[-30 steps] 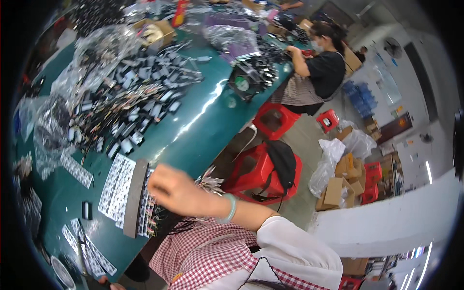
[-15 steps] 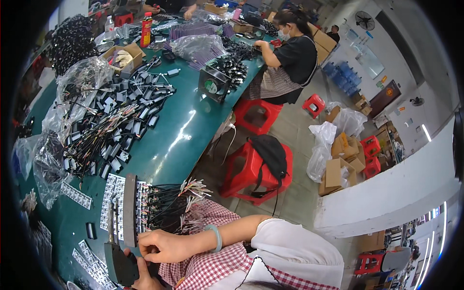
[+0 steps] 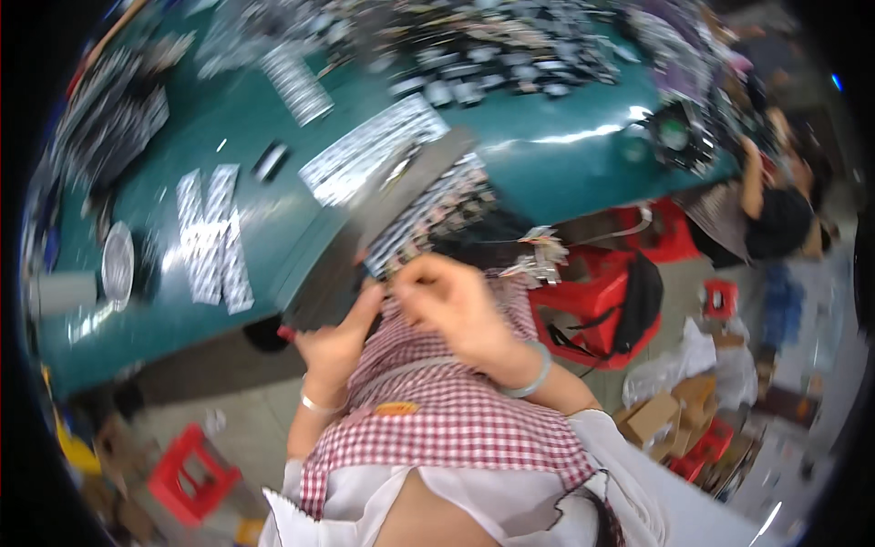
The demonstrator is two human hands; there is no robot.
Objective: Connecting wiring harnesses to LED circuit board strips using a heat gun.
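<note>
Motion smears the view. My left hand is at the near edge of a dark grey block, thumb pointing up; its other fingers are mostly hidden. My right hand is just right of it, fingers curled together in a pinch; anything between them is too blurred to make out. In front of my hands a long grey bar lies slantwise across white circuit board strips. Black wires with light, bare-looking ends run from the boards toward my lap, over a red checked apron.
More board strips and a small black part lie on the green table. Beyond is a heap of dark housings. A round metal dish stands at left. At right are red stools and a seated co-worker.
My head has turned left and down, so the table and both hands now sit more centrally. My left hand shows more fully. The right hand stays curled near the board ends.
</note>
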